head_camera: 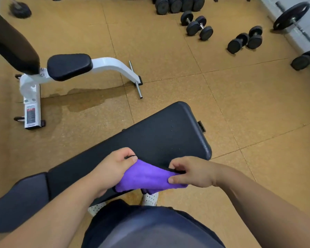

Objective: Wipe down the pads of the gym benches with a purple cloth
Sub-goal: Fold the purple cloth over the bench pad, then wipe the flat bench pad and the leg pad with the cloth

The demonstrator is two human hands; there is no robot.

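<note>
A purple cloth [145, 178] with a black edge is stretched between both hands just above the near edge of a black bench pad [159, 136]. My left hand [113, 167] pinches its left end with thumb and fingers. My right hand [191, 172] pinches its right end. The pad runs from lower left to upper right in front of me. A second bench with a white frame [111, 64] and a small black seat pad [69, 66] stands at the upper left, its dark back pad [9, 42] angled up.
Several black dumbbells [197, 25] lie on the orange floor at the upper right. A barbell with a plate [291, 16] rests along the right wall. A damp patch [86, 101] darkens the floor under the white bench. My white shoes [150, 198] show below the pad.
</note>
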